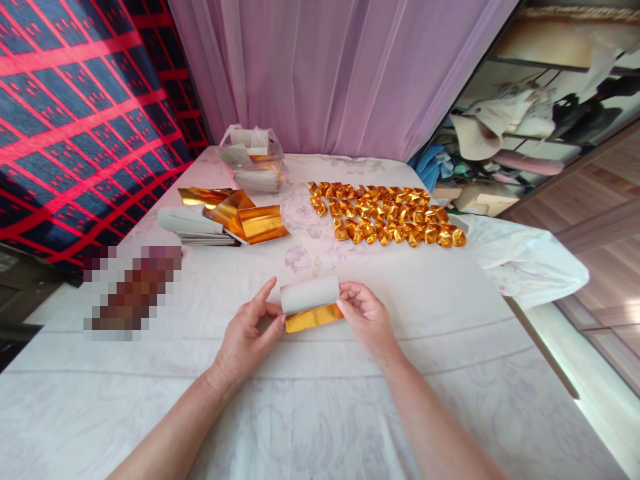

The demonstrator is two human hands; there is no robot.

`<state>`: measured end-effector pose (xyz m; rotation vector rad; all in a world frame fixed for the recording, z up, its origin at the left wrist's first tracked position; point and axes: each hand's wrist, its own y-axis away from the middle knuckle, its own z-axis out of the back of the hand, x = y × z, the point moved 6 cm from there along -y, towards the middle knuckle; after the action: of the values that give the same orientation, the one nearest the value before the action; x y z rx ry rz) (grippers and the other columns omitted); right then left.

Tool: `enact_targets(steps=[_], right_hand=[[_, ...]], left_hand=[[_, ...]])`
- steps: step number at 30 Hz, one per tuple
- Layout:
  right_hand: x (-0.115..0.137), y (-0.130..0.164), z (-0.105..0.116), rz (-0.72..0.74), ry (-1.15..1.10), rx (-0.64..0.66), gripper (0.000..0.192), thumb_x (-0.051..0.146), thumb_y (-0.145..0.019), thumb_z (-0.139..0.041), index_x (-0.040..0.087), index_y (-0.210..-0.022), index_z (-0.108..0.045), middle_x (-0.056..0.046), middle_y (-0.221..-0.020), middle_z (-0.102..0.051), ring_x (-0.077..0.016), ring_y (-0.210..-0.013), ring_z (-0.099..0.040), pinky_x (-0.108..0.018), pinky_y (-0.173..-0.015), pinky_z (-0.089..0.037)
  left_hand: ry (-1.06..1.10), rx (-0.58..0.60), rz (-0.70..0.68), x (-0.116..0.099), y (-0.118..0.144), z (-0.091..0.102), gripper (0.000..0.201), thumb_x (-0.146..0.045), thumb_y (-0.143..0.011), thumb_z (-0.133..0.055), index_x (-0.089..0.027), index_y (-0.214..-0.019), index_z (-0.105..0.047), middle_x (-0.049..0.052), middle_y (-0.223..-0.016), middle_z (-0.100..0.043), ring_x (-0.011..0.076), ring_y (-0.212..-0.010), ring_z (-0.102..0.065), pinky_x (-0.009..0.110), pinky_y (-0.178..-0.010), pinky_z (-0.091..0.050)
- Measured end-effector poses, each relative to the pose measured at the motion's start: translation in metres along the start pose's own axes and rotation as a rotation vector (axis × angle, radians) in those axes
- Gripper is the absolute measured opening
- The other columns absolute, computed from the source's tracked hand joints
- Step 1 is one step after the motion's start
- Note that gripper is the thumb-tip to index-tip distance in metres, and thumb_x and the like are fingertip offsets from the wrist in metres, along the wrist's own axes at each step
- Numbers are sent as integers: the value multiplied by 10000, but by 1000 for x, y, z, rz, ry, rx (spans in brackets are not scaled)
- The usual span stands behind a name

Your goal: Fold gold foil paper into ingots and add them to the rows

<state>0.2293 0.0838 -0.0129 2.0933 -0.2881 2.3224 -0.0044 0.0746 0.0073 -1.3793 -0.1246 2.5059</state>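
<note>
A bed (450, 373) covered with a pale white sheet printed with faint flowers carries everything here, and a sheer lilac curtain (330, 73) hangs behind its far edge, with a red and dark blue checked cloth (75, 120) along its left side. Toward the far right corner lies a wide patch of small folded gold foil pieces (387, 213), set out in close rows. Toward the far left lies a stack of gold-and-white foil sheets (220, 220), the top ones curling up, and behind it, at the far edge, a clear plastic bag of more sheets (255, 160). A blurred patch sits near the left edge. Close to the near middle of the bed, the left hand (247, 340) and right hand (365, 317) hold one small rectangular sheet, white on one face and gold on the other (310, 303), between them; each hand pinches an end with thumb and fingertips, the other fingers loosely curled. The sheet is bent over lengthwise, white above, gold below. Nothing stands between the hands and the piles beyond.
</note>
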Motion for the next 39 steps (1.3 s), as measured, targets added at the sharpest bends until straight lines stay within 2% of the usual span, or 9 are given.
enact_targets(steps=[4, 8, 10, 16, 21, 28, 33, 36, 39], right_hand=[[-2, 0, 0, -7, 0, -30, 213, 312, -772, -648, 221, -965, -636, 17, -770, -615, -117, -651, -596, -237, -604, -499], [-2, -1, 0, -10, 14, -30, 219, 318, -771, -646, 219, -966, -633, 15, -773, -619, -120, -666, -605, -240, -617, -506], [-3, -1, 1, -9, 22, -30, 219, 319, -772, -644, 218, -965, -633, 13, -778, -619, -121, -672, -607, -240, -619, -508], [-5, -1, 2, -5, 39, -33, 217, 333, -781, -643, 217, -964, -633, 7, -788, -626, -125, -677, -611, -250, -635, -517], [-3, 0, 2, 7, 64, -24, 226, 338, -788, -647, 216, -978, -632, 1, -795, -637, -131, -690, -624, -259, -655, -532], [4, 4, 0, 87, 212, -17, 236, 302, -834, -602, 227, -1057, -620, -24, -879, -672, -149, -738, -659, -300, -718, -556], [27, 9, -3, 302, 381, -1, 200, 275, -873, -579, 237, -1059, -641, -77, -1086, -685, -208, -1003, -648, -379, -893, -528], [39, 12, -10, 373, 398, 85, 180, 289, -920, -538, 242, -1041, -663, -69, -1066, -708, -212, -1040, -642, -391, -938, -502], [46, 16, -15, 376, 386, 143, 176, 295, -910, -556, 240, -1032, -670, -52, -991, -721, -201, -955, -656, -368, -876, -519]], left_hand=[[80, -8, -69, -7, 1, 1, 456, -285, -922, -530, -232, -1370, -461, -26, -806, -690, 127, -755, -661, 261, -772, -524], [81, -54, -140, -11, 2, 4, 95, -251, -909, -559, -207, -972, -615, 0, -819, -688, 120, -743, -655, 222, -708, -516], [49, -46, -180, -13, 2, 4, 66, -231, -908, -568, -205, -905, -628, 1, -823, -693, 116, -736, -658, 213, -692, -514], [-5, -21, -369, -27, 2, 6, 146, -151, -935, -523, -216, -985, -644, 1, -822, -705, 110, -756, -675, 202, -693, -525], [-90, -91, -443, -31, 4, 8, 126, -177, -928, -579, -230, -1019, -649, 6, -857, -732, 121, -778, -689, 218, -707, -531], [-19, -125, -385, -31, 4, 11, 120, -162, -914, -596, -232, -958, -684, 14, -869, -630, 115, -780, -632, 206, -662, -521], [-109, -200, -414, -35, 5, 18, 121, -145, -907, -597, -234, -957, -662, 36, -978, -635, 154, -910, -621, 270, -762, -512], [-160, -177, -475, -40, 5, 19, 127, -123, -912, -572, -230, -963, -615, 19, -927, -684, 173, -930, -624, 326, -841, -480], [-166, -162, -482, -43, 5, 19, 130, -122, -913, -557, -228, -977, -596, 3, -852, -691, 173, -879, -622, 329, -830, -464]])
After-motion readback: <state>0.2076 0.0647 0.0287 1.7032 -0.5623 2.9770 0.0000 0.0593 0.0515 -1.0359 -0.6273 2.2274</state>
